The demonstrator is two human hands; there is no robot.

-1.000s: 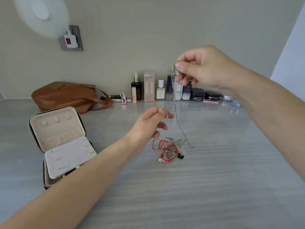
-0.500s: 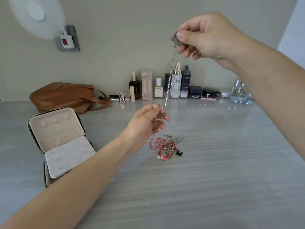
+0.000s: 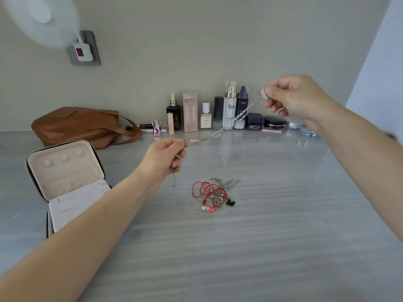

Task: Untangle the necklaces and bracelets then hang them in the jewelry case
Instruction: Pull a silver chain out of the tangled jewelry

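A silver chain [image 3: 220, 131] stretches taut in the air between both hands. My right hand [image 3: 294, 97] pinches its upper end high on the right. My left hand [image 3: 163, 159] pinches the lower end, and a short tail of chain dangles below the fingers. On the table under the chain lies a tangle of red cord, silver chains and small charms [image 3: 214, 195]. The jewelry case [image 3: 65, 182] stands open at the left, its cream lid upright with three pegs and its hook panel facing me.
A brown leather bag [image 3: 80, 125] lies behind the case. A row of cosmetic bottles and jars [image 3: 218, 112] lines the wall at the back. A fan [image 3: 41, 18] and a wall socket [image 3: 84, 49] are up left. The grey table [image 3: 261, 247] reaches right.
My right hand came down and moved right from its raised spot. My left hand shifted left, so the chain went from hanging upright to stretched slantwise, clear of the tangle.
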